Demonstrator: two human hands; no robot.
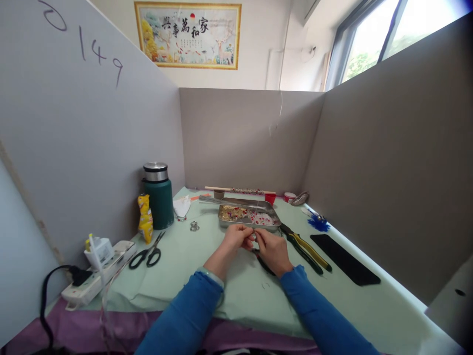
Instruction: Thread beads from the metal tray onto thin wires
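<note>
The left hand and right hand pinch closed beside a metal tray of beads. Anything gripped is too small to tell.

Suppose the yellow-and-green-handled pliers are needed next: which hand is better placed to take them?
Probably the right hand: the pliers lie just to its right. The left hand is farther away and would have to reach past it. Both look busy at the fingertips, though.
</note>
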